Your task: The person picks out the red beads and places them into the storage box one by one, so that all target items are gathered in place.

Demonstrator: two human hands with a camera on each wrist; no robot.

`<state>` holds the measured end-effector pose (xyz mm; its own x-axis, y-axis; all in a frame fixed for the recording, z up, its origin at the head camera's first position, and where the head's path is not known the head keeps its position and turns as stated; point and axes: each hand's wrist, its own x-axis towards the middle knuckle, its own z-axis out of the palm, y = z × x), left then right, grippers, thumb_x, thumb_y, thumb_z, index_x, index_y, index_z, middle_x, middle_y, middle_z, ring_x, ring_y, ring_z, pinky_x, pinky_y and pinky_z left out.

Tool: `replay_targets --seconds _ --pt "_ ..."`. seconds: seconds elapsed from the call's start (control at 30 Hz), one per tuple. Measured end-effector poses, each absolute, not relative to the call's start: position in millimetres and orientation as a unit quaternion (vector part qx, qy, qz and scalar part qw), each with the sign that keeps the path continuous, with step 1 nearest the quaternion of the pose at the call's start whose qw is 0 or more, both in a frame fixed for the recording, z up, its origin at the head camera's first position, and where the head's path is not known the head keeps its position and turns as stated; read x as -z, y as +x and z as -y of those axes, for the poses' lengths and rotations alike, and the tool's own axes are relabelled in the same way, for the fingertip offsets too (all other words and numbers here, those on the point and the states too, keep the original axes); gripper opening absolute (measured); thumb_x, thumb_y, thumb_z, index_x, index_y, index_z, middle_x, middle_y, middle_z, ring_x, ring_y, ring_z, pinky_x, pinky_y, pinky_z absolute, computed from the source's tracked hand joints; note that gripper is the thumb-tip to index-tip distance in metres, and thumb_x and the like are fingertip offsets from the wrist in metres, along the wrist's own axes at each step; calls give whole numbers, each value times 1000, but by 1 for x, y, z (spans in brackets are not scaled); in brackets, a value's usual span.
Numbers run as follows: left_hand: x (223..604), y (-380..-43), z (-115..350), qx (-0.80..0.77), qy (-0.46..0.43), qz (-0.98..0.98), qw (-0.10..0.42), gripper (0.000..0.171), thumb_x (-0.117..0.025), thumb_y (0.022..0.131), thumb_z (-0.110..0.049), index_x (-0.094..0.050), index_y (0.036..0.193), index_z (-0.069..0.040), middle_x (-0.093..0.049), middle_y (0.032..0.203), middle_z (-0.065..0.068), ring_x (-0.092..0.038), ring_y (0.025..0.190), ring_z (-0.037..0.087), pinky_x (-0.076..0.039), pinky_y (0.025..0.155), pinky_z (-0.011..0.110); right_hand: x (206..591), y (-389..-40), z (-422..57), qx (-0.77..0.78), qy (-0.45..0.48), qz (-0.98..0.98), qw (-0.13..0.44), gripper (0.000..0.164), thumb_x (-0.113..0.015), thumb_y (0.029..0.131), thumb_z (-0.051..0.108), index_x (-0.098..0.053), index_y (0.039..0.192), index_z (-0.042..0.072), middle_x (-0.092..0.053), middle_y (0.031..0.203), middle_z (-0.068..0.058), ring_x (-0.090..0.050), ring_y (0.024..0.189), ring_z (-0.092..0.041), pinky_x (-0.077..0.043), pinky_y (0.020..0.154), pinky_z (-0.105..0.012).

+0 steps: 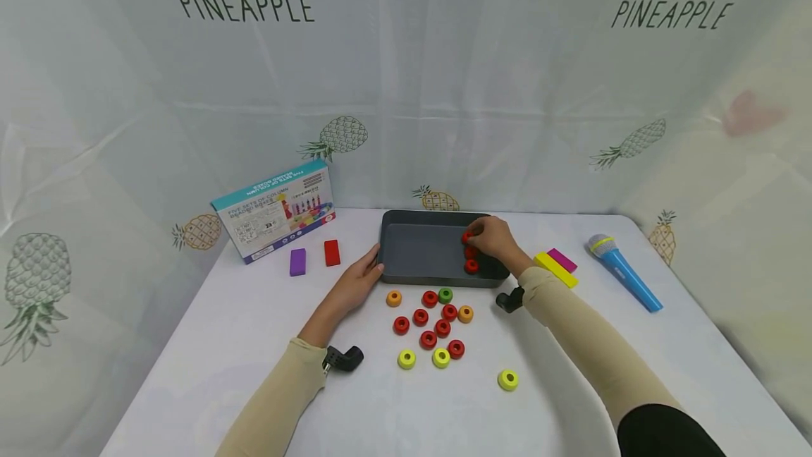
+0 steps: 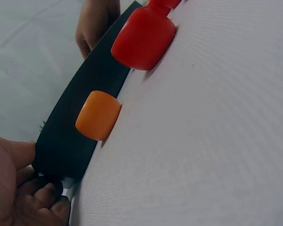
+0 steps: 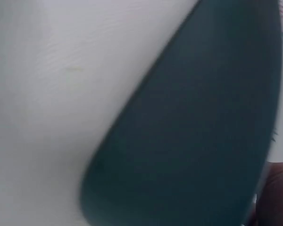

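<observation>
A dark grey tray (image 1: 412, 249) lies on the white table. At its left end my left hand (image 1: 355, 282) holds the wall, thumb near the rim and the other fingers curled by the lower corner, as the left wrist view shows. My right hand (image 1: 497, 237) reaches over the tray's right end and pinches a red bead (image 1: 466, 238). Just below the fingers, more red beads (image 1: 471, 266) stand in a column inside the tray. In the right wrist view, the tray's outer wall (image 3: 188, 122) hides most of the hand.
In front of the tray lie several red beads (image 1: 428, 339), orange beads (image 1: 394, 298), yellow-green beads (image 1: 407, 359) and a green bead (image 1: 445, 295). A printed box (image 1: 279, 210), purple block (image 1: 297, 262) and red block (image 1: 332, 252) are left; a yellow block (image 1: 555, 270), magenta block (image 1: 562, 260) and blue microphone (image 1: 628, 276) right.
</observation>
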<state>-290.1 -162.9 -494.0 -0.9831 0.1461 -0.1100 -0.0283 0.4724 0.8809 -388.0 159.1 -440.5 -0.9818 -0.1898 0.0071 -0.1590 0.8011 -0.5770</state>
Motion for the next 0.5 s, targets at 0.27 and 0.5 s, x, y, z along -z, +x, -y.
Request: replay_targets --seconds 0.27,0.5 --pt "495 -292 165 -516 33 -852 86 61 -50 105 -43 -24 160 -39 -26 168 -6 -22 157 22 -25 125 50 437 -383 -167 333 -106 -937 3 37 -69 93 13 -67 126 -5 -70 122 -25 -68 110 -37 -58 94 -47" --pt "496 -293 164 -520 33 -849 88 62 -51 105 -42 -24 161 -38 -26 168 -6 -21 157 21 -24 125 49 436 -375 -168 348 -101 -932 12 38 -69 94 15 -66 127 -3 -69 124 -23 -67 111 -35 -58 96 -47"
